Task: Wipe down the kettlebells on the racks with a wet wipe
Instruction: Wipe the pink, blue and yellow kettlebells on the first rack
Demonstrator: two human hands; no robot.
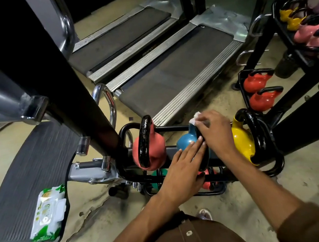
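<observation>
A blue kettlebell (186, 140) sits in the middle of a low black rack (276, 163), between a salmon-pink kettlebell (156, 151) on its left and a yellow kettlebell (242, 140) on its right. My right hand (214, 132) holds a white wet wipe (194, 118) against the top of the blue kettlebell's black handle. Flat and with straight fingers, my left hand (182, 170) rests on the near side of that kettlebell. Lower shelf bells, teal and red, are mostly hidden under my arms.
A green-and-white wet wipe pack (48, 212) lies on a ribbed black mat (25, 177) at left. A black machine post (64, 72) rises just left of the rack. Two treadmills (168, 69) lie beyond. Red kettlebells (259, 90) and a second rack (303, 22) stand at right.
</observation>
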